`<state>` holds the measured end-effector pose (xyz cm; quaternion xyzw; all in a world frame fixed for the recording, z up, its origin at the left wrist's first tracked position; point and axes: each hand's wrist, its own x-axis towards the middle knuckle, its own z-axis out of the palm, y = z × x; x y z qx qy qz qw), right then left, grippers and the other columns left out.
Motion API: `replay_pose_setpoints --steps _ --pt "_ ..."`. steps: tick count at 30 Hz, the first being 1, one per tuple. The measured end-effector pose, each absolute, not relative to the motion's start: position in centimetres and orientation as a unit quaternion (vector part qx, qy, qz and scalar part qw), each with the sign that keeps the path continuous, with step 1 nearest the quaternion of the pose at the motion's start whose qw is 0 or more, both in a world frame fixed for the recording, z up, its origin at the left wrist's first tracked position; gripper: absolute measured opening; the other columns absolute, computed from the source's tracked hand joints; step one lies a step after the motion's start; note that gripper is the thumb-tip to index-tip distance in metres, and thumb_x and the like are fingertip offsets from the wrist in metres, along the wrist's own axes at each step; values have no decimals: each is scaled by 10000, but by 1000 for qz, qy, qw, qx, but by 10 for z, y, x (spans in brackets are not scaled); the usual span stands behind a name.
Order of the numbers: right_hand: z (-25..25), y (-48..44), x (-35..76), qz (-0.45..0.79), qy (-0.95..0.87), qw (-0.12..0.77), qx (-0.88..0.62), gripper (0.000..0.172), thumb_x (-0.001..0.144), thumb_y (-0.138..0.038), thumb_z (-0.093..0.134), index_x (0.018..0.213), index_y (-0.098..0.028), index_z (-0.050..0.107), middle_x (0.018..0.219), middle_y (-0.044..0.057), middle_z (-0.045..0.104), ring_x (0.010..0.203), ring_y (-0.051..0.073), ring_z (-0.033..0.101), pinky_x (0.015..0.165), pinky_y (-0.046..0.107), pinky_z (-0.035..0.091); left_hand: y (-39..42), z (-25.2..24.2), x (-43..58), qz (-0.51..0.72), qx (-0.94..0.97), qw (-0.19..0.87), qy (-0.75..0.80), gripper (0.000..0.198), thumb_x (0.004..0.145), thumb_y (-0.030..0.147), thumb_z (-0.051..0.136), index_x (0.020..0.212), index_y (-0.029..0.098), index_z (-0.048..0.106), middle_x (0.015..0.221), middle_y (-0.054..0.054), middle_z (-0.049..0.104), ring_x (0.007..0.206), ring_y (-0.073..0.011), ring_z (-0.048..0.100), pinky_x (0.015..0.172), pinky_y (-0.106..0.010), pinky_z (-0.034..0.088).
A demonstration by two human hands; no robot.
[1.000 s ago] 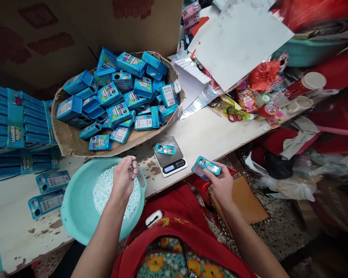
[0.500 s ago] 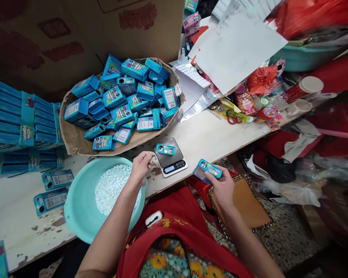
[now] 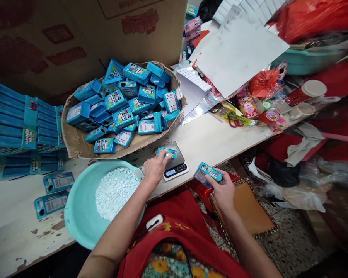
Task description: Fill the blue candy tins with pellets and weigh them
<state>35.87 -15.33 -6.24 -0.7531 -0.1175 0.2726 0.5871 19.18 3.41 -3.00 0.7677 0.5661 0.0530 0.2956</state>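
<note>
My left hand (image 3: 156, 166) reaches over a small digital scale (image 3: 176, 170) with its fingertips pinched together. They are at the near end of a blue candy pack (image 3: 171, 153) lying on the weighing plate. What the pinch holds, if anything, is hidden. My right hand (image 3: 224, 189) grips another blue candy pack (image 3: 205, 174) by its right end, beyond the table's front edge. Beneath my left forearm stands a turquoise basin (image 3: 79, 208), partly covered by the arm. White tablets (image 3: 116, 189) are heaped in it.
A cut-down cardboard tray (image 3: 84, 152) behind the basin holds many blue packs. Stacked blue packs (image 3: 11, 119) stand at the left, with two flat packs (image 3: 58, 181) near the basin. Papers (image 3: 237, 54) and clutter lie right; a brown-seated stool (image 3: 249, 208) is below.
My left hand has moved right, from beside the scale to the pack on its plate. My right hand still holds its pack in nearly the same place. The view has shifted slightly.
</note>
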Motion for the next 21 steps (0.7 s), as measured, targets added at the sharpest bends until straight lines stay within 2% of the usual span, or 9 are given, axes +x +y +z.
replay_pose_setpoints --steps 3,7,9,11,15,17,19,21 --pt "-64 -151 358 274 -120 589 -751 496 604 -385 801 1005 -182 590 929 43 656 813 184 613 798 385 507 36 -33 193 86 762 352 536 262 811 493 569 908 255 622 582 8 528 613 -172 537 589 -239 297" --pt "-65 -149 359 276 -120 585 -753 492 608 -375 801 1009 -182 592 921 41 656 812 185 612 793 381 505 45 -27 170 225 590 595 497 214 810 425 543 839 214 555 583 34 499 504 -113 449 502 -208 272" --pt "-64 -148 359 277 -123 587 -751 479 608 -364 803 999 -183 596 915 35 653 809 179 611 799 373 502 50 -25 157 249 524 647 495 208 802 407 538 848 205 551 605 30 524 482 -104 432 473 -203 251" --pt "-62 -145 358 285 -130 588 -745 470 609 -356 803 995 -185 596 924 33 651 821 179 612 810 370 501 52 -27 151 231 569 610 501 216 803 405 545 857 202 595 642 8 566 532 -121 476 505 -213 281" --pt "-56 -137 354 301 -172 579 -738 452 622 -339 801 998 -193 596 950 30 639 862 181 605 834 363 492 52 -37 158 79 771 399 490 224 813 370 578 979 242 659 707 -40 631 697 -201 578 604 -250 312" --pt "-53 -129 351 311 -209 576 -726 438 629 -326 799 995 -197 596 951 28 635 858 177 604 827 353 494 49 -37 160 27 812 331 480 202 831 337 564 982 245 662 735 -64 647 735 -220 594 606 -254 299" --pt "-53 -117 347 330 -249 578 -704 432 631 -321 798 993 -200 596 962 33 636 862 181 608 824 354 501 44 -29 152 40 811 316 491 192 848 336 543 960 249 673 769 -76 660 759 -219 598 600 -246 295" --pt "-57 -100 342 348 -286 583 -676 436 627 -330 798 991 -204 595 980 42 640 890 193 612 840 368 504 36 -13 129 111 775 331 527 180 831 353 569 932 265 690 793 -66 672 755 -207 595 609 -240 313"
